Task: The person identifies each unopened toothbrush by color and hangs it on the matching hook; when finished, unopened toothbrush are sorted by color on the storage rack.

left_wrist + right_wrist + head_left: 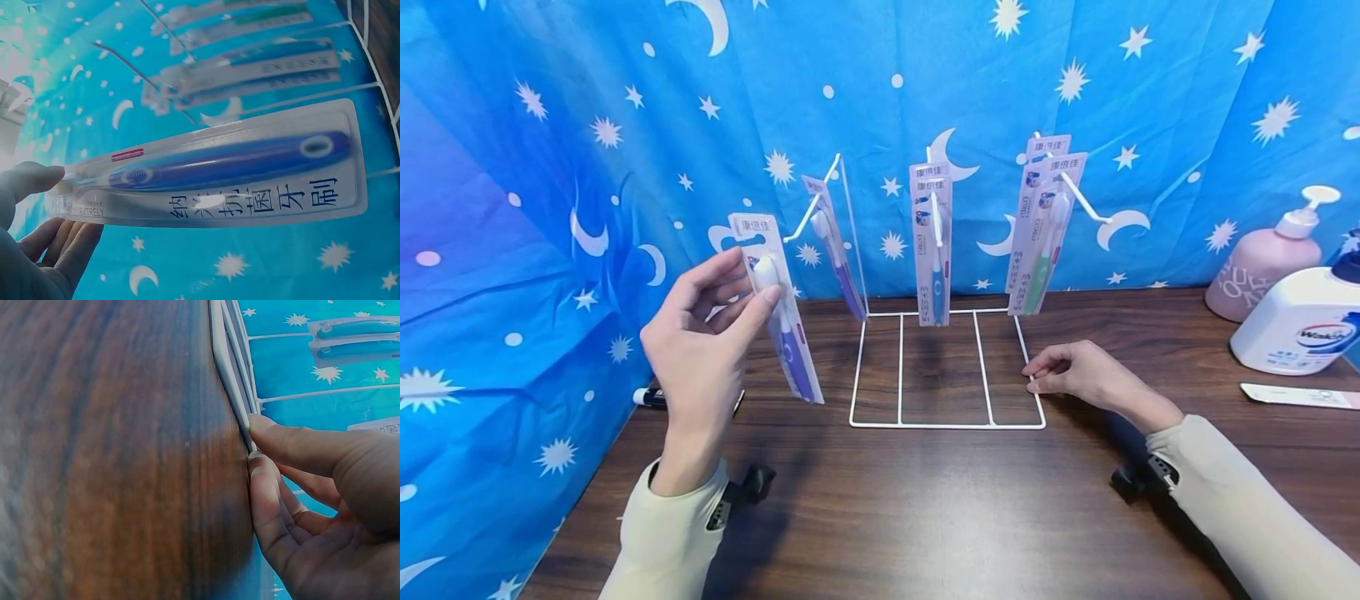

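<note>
My left hand point(703, 312) pinches a packaged purple toothbrush point(791, 342) near the top of its card, between thumb and fingers. The pack is tilted, left of the white wire rack point(947, 427) and close to its left hook's tip. In the left wrist view the purple handle point(250, 159) shows through clear plastic. One purple toothbrush pack point(838, 258) hangs on the left hook, blue packs point(937, 283) on the middle one, green packs point(1041, 258) on the right one. My right hand point(1078, 375) pinches the right base wire of the rack; the right wrist view shows thumb and fingertips at the wire.
A pink pump bottle point(1262, 267) and a white bottle point(1292, 325) stand at the right, with a flat white strip point(1292, 395) before them. A black marker with a white cap point(651, 397) lies behind my left wrist. A blue starry cloth point(865, 67) hangs behind the wooden table point(940, 517).
</note>
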Tool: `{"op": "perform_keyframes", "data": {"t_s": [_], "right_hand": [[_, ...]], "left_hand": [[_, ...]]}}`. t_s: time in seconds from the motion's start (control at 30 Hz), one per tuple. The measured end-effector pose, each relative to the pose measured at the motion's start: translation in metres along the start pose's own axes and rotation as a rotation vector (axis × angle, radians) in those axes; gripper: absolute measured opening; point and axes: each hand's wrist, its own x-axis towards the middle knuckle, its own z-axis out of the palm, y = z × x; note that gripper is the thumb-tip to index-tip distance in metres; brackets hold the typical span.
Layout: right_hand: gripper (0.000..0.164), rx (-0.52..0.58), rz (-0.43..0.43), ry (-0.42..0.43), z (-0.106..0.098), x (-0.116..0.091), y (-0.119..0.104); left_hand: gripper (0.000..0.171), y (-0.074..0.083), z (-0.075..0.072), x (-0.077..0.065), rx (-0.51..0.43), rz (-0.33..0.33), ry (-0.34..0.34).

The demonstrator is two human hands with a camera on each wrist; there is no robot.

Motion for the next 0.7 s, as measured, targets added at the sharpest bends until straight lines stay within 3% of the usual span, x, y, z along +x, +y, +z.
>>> {"op": "perform_keyframes", "data": {"t_s": [0.2, 0.43, 0.7], "right_hand": [[0.017, -0.002, -0.001, 0.007, 0.0, 0.0, 0.001], [0.02, 0.007, -0.048, 0.025, 0.002, -0.001, 0.002], [0.018, -0.009, -0.023, 0.022, 0.001, 0.0, 0.003]], "left_hand": [[0.042, 0.008, 0.003, -0.003, -0.043, 0.009, -0.044], [0.043, -0.005, 0.009, 0.0, -0.073, -0.01, -0.073], [0.042, -0.009, 0.013, 0.0, -0.086, -0.005, -0.072]]}}
